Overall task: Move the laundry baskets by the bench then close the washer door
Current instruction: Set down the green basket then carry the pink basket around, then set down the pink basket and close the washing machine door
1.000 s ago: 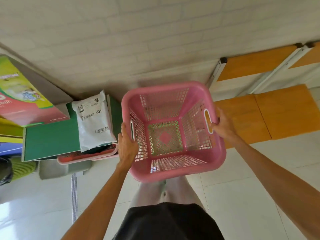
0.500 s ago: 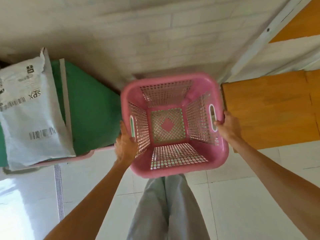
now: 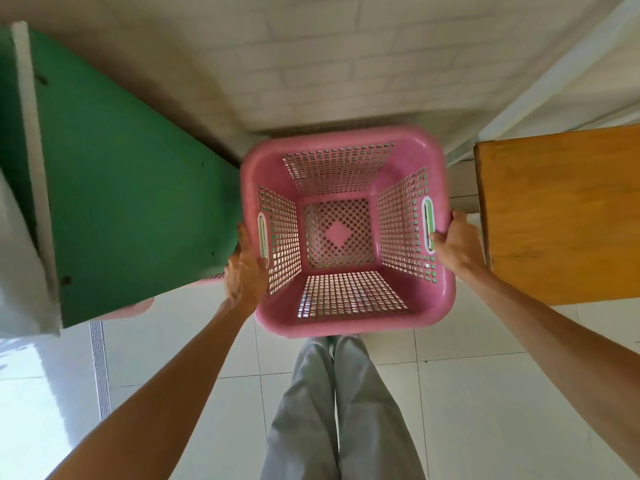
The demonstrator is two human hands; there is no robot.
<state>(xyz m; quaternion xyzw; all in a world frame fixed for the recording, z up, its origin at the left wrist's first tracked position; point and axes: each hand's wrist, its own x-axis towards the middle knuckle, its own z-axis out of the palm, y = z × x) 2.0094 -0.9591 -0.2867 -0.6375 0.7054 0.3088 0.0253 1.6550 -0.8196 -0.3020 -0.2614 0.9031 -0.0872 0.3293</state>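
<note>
the pink basket (image 3: 346,317) hid the person's feet and the floor under it, so whether it touched the tiles could not be told. the fingers of the left hand (image 3: 244,271) and the right hand (image 3: 457,242) were tucked under the rim, out of sight. the green board (image 3: 131,202) ran off the left edge and covered most of a pink thing (image 3: 135,308) beneath it. the wooden bench (image 3: 561,216) was cut off on the right, its legs unseen. the basket's far rim was blurred.

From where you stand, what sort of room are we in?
Probably a home laundry or utility corner: white tiled floor, painted brick wall, and an empty pink laundry basket held by the left hand and right hand beside a wooden bench.
</note>
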